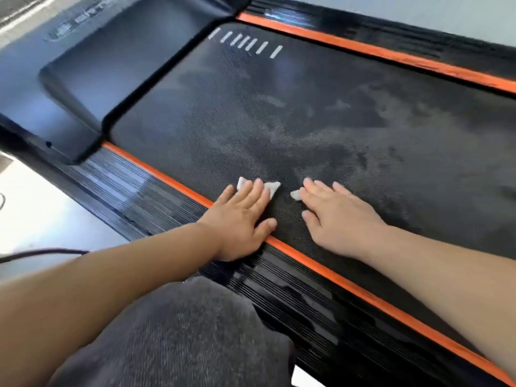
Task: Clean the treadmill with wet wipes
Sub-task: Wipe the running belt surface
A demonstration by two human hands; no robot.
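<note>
The treadmill's black textured belt (307, 113) fills the view, with pale dusty smears across its middle. My left hand (240, 219) lies flat with straight fingers at the belt's near edge, pressing a white wet wipe (272, 187) whose corners poke out past the fingertips. My right hand (335, 216) lies flat beside it on the belt, pressing a second white wipe (295, 194), of which only a small corner shows by the index finger.
Orange strips (156, 170) run along both belt sides, with black ribbed side rails (293, 297) outside them. The glossy black motor cover (92, 68) sits at the upper left. My grey-clad knee (181, 336) rests by the near rail. A black cable (42, 252) crosses the pale floor at left.
</note>
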